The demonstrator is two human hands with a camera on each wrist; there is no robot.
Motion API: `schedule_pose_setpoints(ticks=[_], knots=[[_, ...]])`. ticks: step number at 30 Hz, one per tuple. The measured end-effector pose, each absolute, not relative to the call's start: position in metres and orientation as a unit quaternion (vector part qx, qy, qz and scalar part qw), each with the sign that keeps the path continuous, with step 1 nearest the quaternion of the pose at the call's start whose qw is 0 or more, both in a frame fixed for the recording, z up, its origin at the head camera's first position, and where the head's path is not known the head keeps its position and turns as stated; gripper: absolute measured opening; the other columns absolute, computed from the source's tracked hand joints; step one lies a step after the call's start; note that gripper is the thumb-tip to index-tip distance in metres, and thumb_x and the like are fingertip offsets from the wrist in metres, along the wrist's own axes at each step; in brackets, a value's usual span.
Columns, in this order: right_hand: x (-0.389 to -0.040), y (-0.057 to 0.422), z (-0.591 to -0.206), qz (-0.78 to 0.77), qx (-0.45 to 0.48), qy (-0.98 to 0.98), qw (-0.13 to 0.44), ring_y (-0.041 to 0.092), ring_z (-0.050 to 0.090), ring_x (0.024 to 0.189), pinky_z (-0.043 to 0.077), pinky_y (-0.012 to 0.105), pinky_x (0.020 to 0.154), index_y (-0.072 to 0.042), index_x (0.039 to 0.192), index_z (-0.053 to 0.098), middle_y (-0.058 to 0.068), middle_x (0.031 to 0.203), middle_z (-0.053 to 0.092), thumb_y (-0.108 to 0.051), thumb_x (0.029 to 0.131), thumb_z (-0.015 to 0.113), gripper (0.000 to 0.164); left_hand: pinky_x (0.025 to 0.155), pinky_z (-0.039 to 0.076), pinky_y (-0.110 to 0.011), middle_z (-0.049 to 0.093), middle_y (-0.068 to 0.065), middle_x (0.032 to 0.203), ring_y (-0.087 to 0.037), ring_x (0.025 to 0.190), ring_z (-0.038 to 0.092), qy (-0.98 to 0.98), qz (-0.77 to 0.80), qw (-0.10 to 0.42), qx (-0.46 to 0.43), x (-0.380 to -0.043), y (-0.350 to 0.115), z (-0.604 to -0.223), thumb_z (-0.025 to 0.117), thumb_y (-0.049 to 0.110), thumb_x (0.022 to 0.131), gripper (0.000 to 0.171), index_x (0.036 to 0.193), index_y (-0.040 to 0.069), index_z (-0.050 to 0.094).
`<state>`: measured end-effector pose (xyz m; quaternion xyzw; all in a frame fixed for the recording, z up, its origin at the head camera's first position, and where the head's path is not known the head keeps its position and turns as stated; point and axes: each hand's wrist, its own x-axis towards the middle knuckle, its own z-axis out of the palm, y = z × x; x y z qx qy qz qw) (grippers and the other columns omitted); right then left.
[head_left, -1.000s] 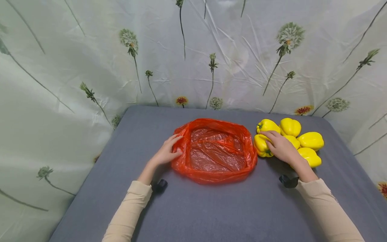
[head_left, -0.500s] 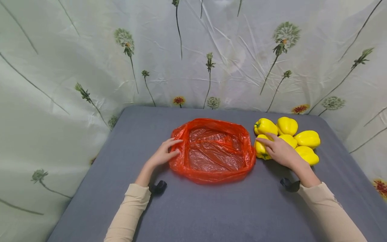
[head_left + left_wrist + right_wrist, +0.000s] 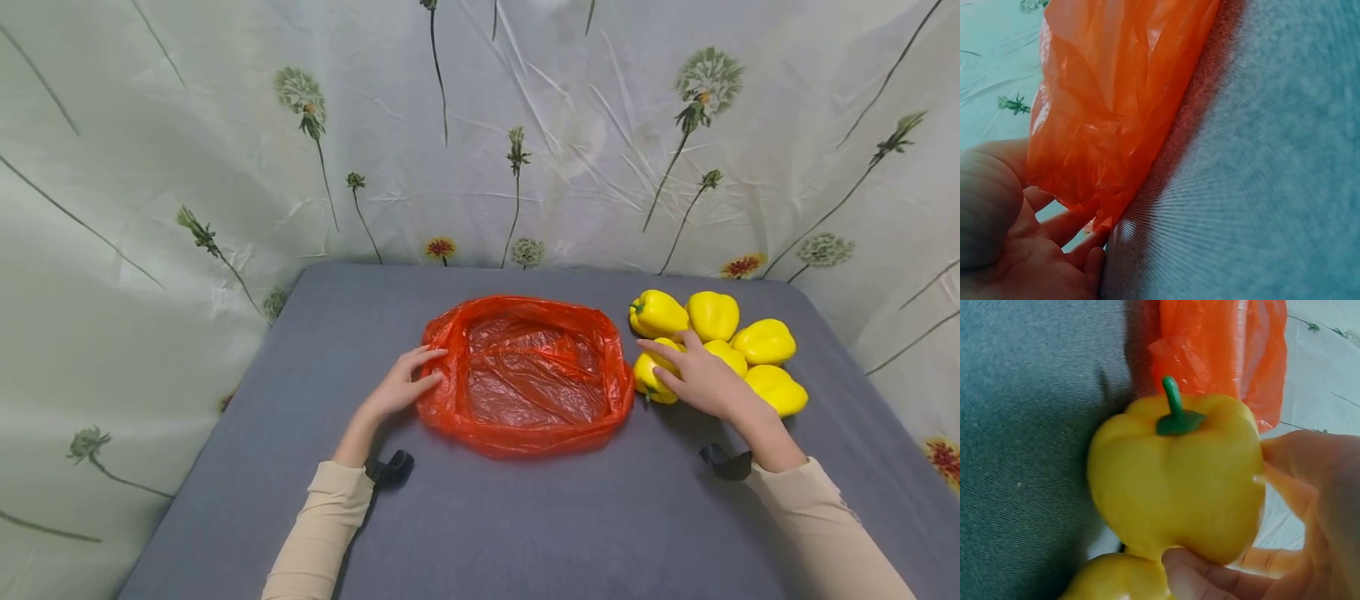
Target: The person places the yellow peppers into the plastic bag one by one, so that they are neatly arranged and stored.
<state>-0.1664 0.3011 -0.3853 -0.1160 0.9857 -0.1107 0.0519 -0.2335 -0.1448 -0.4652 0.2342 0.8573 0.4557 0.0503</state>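
Note:
An opened red plastic bag (image 3: 536, 439) lies on the grey table with its rim folded outward. At the bag's left side, my left hand (image 3: 401, 386) touches the plastic with lightly bent fingers; in the left wrist view the bag's corner overlaps the fingers (image 3: 1071, 226). To the right of the bag is a cluster of several yellow bell peppers. My right hand (image 3: 705, 379) grips the nearest-left yellow bell pepper (image 3: 1175, 481), its fingers spread around the side and bottom. That pepper's green stem (image 3: 1175, 409) points toward the bag in the right wrist view.
Other yellow bell peppers (image 3: 763, 342) sit close together behind and beside my right hand, one of them (image 3: 778, 390) by the wrist. The grey table (image 3: 540, 533) ends at a flower-printed curtain (image 3: 465, 125) at the back and sides.
The right hand has shifted slightly, and the bell pepper under it has turned and come a little nearer. The front-right pepper has moved slightly rightward. The left hand stays at the bag.

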Motion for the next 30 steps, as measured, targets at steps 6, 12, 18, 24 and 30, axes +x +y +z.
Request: schedule_pose_setpoints(ticks=[6, 12, 18, 24, 30], knots=[[-0.158, 0.302, -0.383, -0.108, -0.087, 0.988, 0.074, 0.018, 0.045, 0.061, 0.033, 0.027, 0.053, -0.015, 0.138, 0.046, 0.028, 0.112, 0.04, -0.05, 0.093, 0.048, 0.057, 0.111, 0.021, -0.062, 0.037, -0.027, 0.145, -0.046, 0.137, 0.028, 0.856, 0.459, 0.053, 0.231, -0.233, -0.144, -0.466, 0.06, 0.013, 0.088, 0.045, 0.131, 0.002, 0.052], [-0.143, 0.302, -0.381, -0.089, -0.073, 0.991, 0.072, 0.018, 0.044, 0.061, 0.031, 0.026, 0.053, -0.014, 0.134, 0.05, 0.025, 0.103, 0.046, -0.054, 0.092, 0.045, 0.059, 0.111, 0.021, -0.062, 0.035, -0.028, 0.146, -0.046, 0.137, 0.028, 0.857, 0.461, 0.058, 0.224, -0.232, -0.144, -0.464, 0.06, 0.014, 0.088, 0.046, 0.132, 0.002, 0.051], [-0.122, 0.304, -0.381, -0.084, -0.056, 0.993, 0.053, 0.018, 0.041, 0.063, 0.03, 0.027, 0.049, -0.015, 0.132, 0.051, 0.016, 0.09, 0.047, -0.055, 0.091, 0.048, 0.058, 0.111, 0.022, -0.062, 0.037, -0.027, 0.145, -0.046, 0.137, 0.029, 0.856, 0.46, 0.053, 0.228, -0.234, -0.145, -0.467, 0.06, 0.013, 0.088, 0.046, 0.131, 0.002, 0.051], [-0.108, 0.308, -0.387, -0.129, -0.083, 0.988, -0.016, 0.039, 0.046, 0.106, 0.045, 0.055, 0.082, -0.005, 0.118, 0.057, 0.024, 0.121, 0.048, -0.045, 0.087, 0.061, 0.051, 0.11, 0.024, -0.062, 0.039, -0.028, 0.143, -0.046, 0.135, 0.032, 0.854, 0.461, 0.038, 0.238, -0.236, -0.146, -0.47, 0.061, 0.012, 0.089, 0.043, 0.13, 0.0, 0.053], [-0.102, 0.312, -0.393, -0.218, -0.114, 0.969, 0.024, 0.039, 0.042, 0.122, 0.038, 0.064, 0.093, -0.013, 0.132, 0.049, 0.02, 0.136, 0.045, -0.039, 0.09, 0.058, 0.05, 0.11, 0.024, -0.063, 0.039, -0.028, 0.143, -0.046, 0.135, 0.031, 0.851, 0.47, 0.042, 0.232, -0.236, -0.145, -0.471, 0.061, 0.013, 0.089, 0.044, 0.13, 0.0, 0.053]])
